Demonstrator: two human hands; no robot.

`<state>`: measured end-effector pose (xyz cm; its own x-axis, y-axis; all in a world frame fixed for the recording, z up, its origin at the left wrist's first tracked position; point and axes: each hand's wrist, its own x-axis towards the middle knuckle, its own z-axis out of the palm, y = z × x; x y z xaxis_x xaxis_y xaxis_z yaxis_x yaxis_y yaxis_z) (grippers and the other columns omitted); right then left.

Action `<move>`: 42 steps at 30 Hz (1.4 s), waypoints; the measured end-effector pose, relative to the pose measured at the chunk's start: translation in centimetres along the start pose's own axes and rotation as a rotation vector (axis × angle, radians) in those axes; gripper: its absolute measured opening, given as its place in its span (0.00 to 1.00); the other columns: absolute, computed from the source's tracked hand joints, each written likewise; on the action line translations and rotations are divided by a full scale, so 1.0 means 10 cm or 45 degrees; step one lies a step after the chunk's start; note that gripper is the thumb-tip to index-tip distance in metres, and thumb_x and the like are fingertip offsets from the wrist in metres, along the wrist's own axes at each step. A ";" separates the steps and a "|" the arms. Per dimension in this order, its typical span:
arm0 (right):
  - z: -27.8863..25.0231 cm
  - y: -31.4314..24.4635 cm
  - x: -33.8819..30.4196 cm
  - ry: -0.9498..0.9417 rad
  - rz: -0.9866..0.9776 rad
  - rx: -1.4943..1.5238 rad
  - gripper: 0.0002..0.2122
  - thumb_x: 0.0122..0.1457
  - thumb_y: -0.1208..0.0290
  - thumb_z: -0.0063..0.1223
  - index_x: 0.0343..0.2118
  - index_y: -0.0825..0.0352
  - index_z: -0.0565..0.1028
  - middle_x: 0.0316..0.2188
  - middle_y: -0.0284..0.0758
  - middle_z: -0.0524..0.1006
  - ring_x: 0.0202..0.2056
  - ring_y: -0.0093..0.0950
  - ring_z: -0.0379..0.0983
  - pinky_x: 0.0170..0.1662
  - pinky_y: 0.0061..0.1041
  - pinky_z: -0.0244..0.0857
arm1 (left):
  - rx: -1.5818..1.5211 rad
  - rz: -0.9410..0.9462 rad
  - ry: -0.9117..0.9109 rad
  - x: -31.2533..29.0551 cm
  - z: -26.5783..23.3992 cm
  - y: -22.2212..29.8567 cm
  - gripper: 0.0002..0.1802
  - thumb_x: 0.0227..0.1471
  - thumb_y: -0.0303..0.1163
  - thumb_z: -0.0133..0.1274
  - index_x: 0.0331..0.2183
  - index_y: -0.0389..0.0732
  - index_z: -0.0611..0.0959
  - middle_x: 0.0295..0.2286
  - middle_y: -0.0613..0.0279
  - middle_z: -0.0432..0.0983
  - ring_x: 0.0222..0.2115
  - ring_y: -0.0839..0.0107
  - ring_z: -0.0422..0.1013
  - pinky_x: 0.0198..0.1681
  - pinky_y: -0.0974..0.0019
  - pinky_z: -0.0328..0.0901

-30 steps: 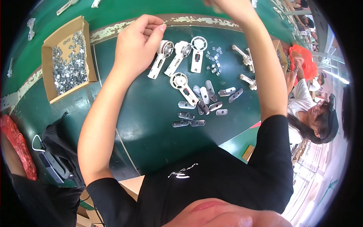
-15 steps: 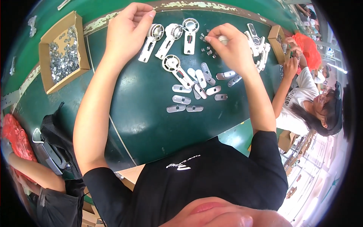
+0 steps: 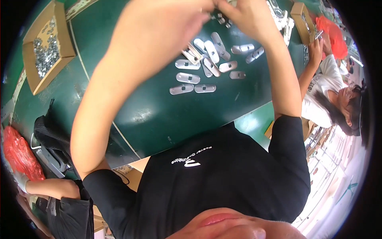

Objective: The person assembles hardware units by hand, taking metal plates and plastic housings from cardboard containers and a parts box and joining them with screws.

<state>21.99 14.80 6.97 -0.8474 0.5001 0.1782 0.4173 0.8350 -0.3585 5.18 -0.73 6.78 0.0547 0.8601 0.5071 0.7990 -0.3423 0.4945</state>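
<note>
My left hand (image 3: 171, 30), smeared by motion, reaches across the far part of the table, its fingers close to my right hand. My right hand (image 3: 248, 16) sits at the upper edge of the picture, thumb toward the left hand and the other fingers cut off. What either hand holds, if anything, is hidden. Small shiny metal pieces (image 3: 221, 18) lie just below the right thumb. Nearer me are several silver oval plates (image 3: 205, 88) with small square holes. A white fan housing (image 3: 191, 53) shows only its lower end under my left hand.
A cardboard box (image 3: 65, 56) of small metal pieces stands far left. More white fan parts (image 3: 287, 30) lie right of my right hand. Beyond are another cardboard box (image 3: 301, 22) and a co-worker's hands (image 3: 316, 47). A black mesh bag (image 3: 47, 129) hangs at the left edge.
My left hand has swung right, over the white fan housings and up to my right hand. The view has shifted, so the table's things appear higher in the picture.
</note>
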 end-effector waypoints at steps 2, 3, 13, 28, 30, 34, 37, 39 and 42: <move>-0.21 -0.08 -0.15 0.158 0.083 0.065 0.04 0.53 0.75 0.60 0.28 0.70 0.79 0.29 0.44 0.78 0.35 0.43 0.76 0.40 0.36 0.69 | 0.003 0.139 -0.231 0.02 0.12 0.18 0.10 0.48 0.24 0.61 0.36 0.37 0.84 0.33 0.59 0.78 0.36 0.60 0.75 0.39 0.60 0.70; -0.27 -0.15 -0.21 0.191 0.095 0.064 0.04 0.53 0.76 0.61 0.28 0.70 0.79 0.28 0.42 0.77 0.33 0.39 0.76 0.39 0.33 0.69 | 0.094 0.227 -0.305 -0.06 0.24 0.22 0.13 0.47 0.23 0.60 0.38 0.37 0.84 0.35 0.65 0.79 0.38 0.68 0.75 0.40 0.65 0.70; -0.16 -0.04 -1.20 0.156 0.292 0.599 0.04 0.55 0.82 0.64 0.33 0.71 0.80 0.35 0.30 0.77 0.36 0.20 0.72 0.40 0.18 0.65 | 0.128 0.110 -0.472 -0.26 0.41 0.31 0.13 0.41 0.23 0.57 0.34 0.38 0.84 0.35 0.64 0.77 0.42 0.65 0.72 0.45 0.62 0.68; -0.11 -0.21 -1.18 -0.064 0.406 1.063 0.03 0.55 0.83 0.63 0.32 0.71 0.81 0.34 0.30 0.78 0.32 0.16 0.74 0.33 0.18 0.68 | -0.056 0.137 -0.240 -0.17 0.14 0.33 0.08 0.46 0.23 0.60 0.32 0.41 0.80 0.30 0.61 0.75 0.36 0.58 0.73 0.38 0.56 0.69; -0.10 -0.24 -1.14 -0.094 0.446 1.151 0.02 0.55 0.82 0.63 0.32 0.71 0.81 0.34 0.29 0.78 0.31 0.16 0.73 0.32 0.18 0.67 | -0.035 0.074 -0.212 -0.24 0.18 0.23 0.08 0.46 0.23 0.61 0.30 0.41 0.79 0.30 0.62 0.75 0.33 0.58 0.73 0.35 0.57 0.69; -0.11 -0.22 -1.10 -0.145 0.454 1.163 0.02 0.55 0.82 0.62 0.31 0.71 0.80 0.34 0.29 0.77 0.31 0.15 0.73 0.32 0.17 0.67 | -0.102 0.032 -0.371 -0.23 0.14 0.23 0.08 0.46 0.23 0.62 0.30 0.40 0.79 0.29 0.62 0.75 0.32 0.57 0.74 0.33 0.57 0.69; -0.13 -0.25 -1.02 -0.170 0.367 1.060 0.03 0.54 0.82 0.62 0.31 0.70 0.80 0.33 0.30 0.77 0.30 0.17 0.73 0.32 0.19 0.67 | -0.217 0.013 -0.278 -0.23 0.13 0.19 0.08 0.47 0.22 0.62 0.31 0.40 0.79 0.28 0.61 0.75 0.31 0.57 0.74 0.32 0.59 0.69; -0.16 -0.28 -0.94 -0.158 0.240 0.922 0.03 0.53 0.82 0.63 0.31 0.70 0.80 0.32 0.31 0.77 0.29 0.20 0.74 0.32 0.21 0.68 | -0.271 -0.069 -0.333 -0.22 0.12 0.20 0.09 0.47 0.23 0.63 0.31 0.40 0.79 0.26 0.61 0.75 0.29 0.59 0.75 0.31 0.60 0.69; -0.18 -0.35 -0.83 -0.134 0.096 0.712 0.04 0.51 0.81 0.63 0.30 0.69 0.79 0.31 0.32 0.78 0.28 0.26 0.75 0.32 0.24 0.69 | -0.410 -0.135 -0.288 -0.22 0.17 0.17 0.11 0.46 0.23 0.66 0.31 0.39 0.79 0.25 0.61 0.76 0.26 0.62 0.76 0.29 0.63 0.69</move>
<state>28.12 8.16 8.45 -0.8623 0.5038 0.0514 0.2649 0.5352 -0.8021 7.44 -2.57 5.33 0.1415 0.9462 0.2910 0.5811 -0.3174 0.7494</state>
